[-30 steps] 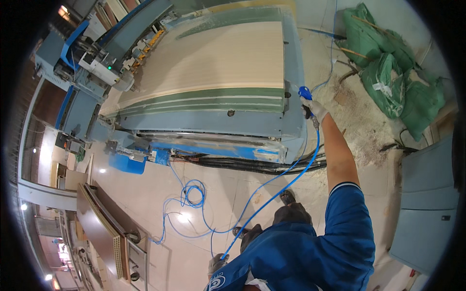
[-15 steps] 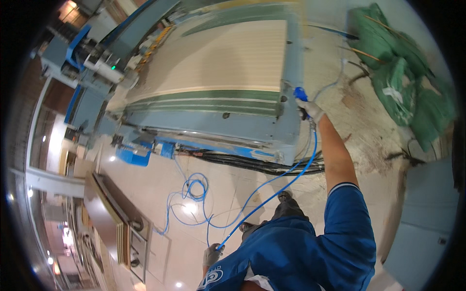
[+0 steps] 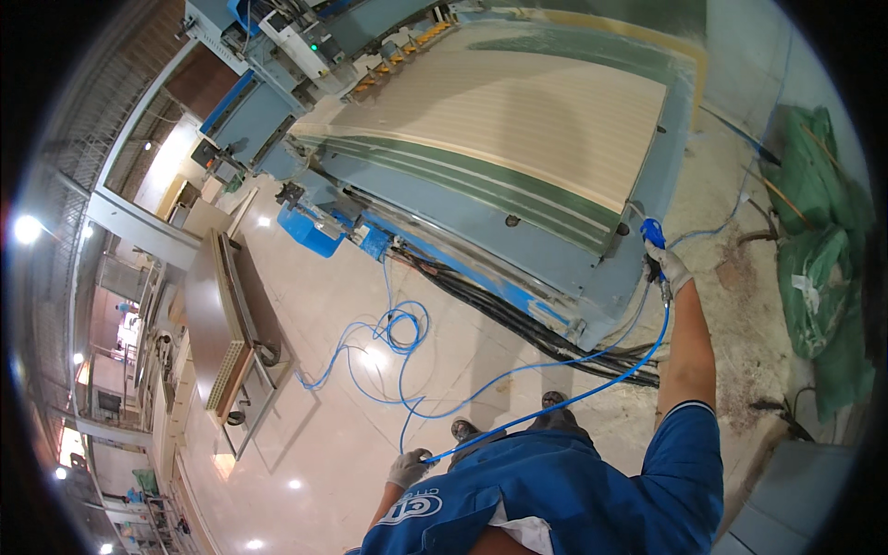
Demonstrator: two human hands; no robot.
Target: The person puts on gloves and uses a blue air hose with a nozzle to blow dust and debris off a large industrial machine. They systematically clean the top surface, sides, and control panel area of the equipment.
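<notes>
My right hand [image 3: 677, 268], in a pale glove, is closed round a blue air blow gun [image 3: 653, 231]. The gun is held at the near right corner of a machine bed [image 3: 555, 250]. A large pale board [image 3: 518, 116] with fine parallel lines lies on that bed, its right edge just beyond the gun's nozzle. From the gun's base, a blue air hose [image 3: 665, 324] sweeps down and left across my body. Also gloved, my left hand [image 3: 407, 469] is closed on this hose near my waist.
Loops of blue hose [image 3: 402, 328] lie on the tiled floor. Black cables [image 3: 481, 301] run below the machine's front. A wheeled cart with stacked panels [image 3: 217, 324] stands left. Green sacks [image 3: 819, 250] slump at right, beside a dusty floor. A machine head [image 3: 296, 42] stands far left.
The view has turned left, so the machine and board appear farther right and tilted. Both hands keep their hold on the blow gun and hose.
</notes>
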